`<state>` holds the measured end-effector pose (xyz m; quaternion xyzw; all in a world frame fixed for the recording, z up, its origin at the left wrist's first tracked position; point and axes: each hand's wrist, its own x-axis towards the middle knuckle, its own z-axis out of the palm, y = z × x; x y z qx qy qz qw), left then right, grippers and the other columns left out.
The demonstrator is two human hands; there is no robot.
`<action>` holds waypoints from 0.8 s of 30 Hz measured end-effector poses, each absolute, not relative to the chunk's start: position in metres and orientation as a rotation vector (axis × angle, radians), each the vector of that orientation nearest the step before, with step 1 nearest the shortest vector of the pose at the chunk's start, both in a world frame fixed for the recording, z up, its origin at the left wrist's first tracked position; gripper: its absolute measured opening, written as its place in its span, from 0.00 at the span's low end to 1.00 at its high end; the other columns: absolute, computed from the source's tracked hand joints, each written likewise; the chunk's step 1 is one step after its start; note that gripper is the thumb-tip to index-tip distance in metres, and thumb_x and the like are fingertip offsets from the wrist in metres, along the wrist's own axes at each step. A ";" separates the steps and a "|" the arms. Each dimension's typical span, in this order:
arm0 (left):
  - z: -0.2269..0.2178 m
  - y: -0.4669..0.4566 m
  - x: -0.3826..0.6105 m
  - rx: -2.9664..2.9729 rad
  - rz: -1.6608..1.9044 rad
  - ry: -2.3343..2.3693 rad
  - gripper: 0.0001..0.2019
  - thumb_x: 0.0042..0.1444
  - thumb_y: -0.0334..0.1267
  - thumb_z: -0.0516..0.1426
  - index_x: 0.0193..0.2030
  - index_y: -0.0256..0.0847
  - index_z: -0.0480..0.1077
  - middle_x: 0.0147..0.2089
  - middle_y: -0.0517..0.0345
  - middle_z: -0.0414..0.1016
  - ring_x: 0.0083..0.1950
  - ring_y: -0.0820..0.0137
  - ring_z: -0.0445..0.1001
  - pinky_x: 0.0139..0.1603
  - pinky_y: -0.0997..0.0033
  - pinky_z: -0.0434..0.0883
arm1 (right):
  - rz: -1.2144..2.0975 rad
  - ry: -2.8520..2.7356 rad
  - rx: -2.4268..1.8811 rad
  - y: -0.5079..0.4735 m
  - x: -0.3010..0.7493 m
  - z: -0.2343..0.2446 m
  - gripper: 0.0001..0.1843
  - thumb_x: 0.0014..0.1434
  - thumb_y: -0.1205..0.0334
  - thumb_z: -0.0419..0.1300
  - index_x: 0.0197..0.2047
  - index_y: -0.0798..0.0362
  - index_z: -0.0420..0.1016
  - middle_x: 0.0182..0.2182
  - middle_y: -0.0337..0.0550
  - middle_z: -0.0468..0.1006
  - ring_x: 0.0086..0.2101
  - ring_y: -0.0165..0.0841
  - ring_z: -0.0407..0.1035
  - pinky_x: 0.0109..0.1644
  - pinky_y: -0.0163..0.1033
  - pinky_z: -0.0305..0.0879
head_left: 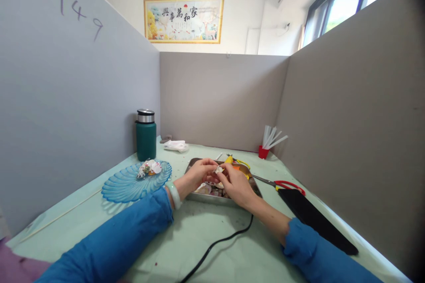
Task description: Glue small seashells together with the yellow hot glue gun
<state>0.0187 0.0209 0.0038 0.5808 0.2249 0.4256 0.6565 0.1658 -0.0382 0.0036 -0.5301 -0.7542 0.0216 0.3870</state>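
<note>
My left hand [196, 174] and my right hand [237, 183] meet above a metal tray [191, 165], and both pinch a small pale shell-like piece [219, 169] between their fingertips. Several shells [209, 190] lie in the tray below the hands. A yellow tool [229, 159] shows at the tray's far side, partly hidden by my hands. A pale bangle [174, 194] sits on my left wrist, and both arms wear blue sleeves.
A blue shell-shaped glass plate [128, 185] holds a few shells [149, 168] at left. Behind it stands a green flask [145, 135]. Red-handled scissors [282, 183], a black flat object [314, 219], a red cup of white sticks [265, 148] and a black cable [219, 243] lie around. Grey partitions enclose the desk.
</note>
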 end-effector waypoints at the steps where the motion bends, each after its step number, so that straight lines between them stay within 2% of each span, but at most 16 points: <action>1: 0.003 0.022 0.019 1.309 0.961 0.500 0.10 0.44 0.35 0.61 0.31 0.34 0.65 0.28 0.56 0.69 0.27 0.74 0.71 0.29 0.72 0.71 | 0.050 -1.915 -1.352 -0.038 0.166 0.004 0.14 0.60 0.55 0.47 0.43 0.53 0.66 0.29 0.41 0.74 0.29 0.30 0.67 0.32 0.33 0.55; 6: 0.002 0.023 0.019 1.303 0.942 0.487 0.13 0.45 0.40 0.61 0.31 0.34 0.65 0.28 0.56 0.68 0.28 0.73 0.71 0.31 0.70 0.71 | 0.031 -1.898 -1.366 -0.038 0.165 0.003 0.15 0.60 0.54 0.46 0.43 0.53 0.67 0.29 0.41 0.74 0.29 0.31 0.68 0.31 0.33 0.56; 24: 0.006 0.016 0.018 1.390 0.973 0.537 0.14 0.40 0.38 0.63 0.30 0.33 0.66 0.28 0.56 0.69 0.27 0.73 0.71 0.29 0.71 0.70 | -0.036 -1.904 -1.370 -0.034 0.166 -0.003 0.11 0.57 0.57 0.50 0.41 0.52 0.66 0.28 0.39 0.74 0.28 0.30 0.67 0.31 0.32 0.55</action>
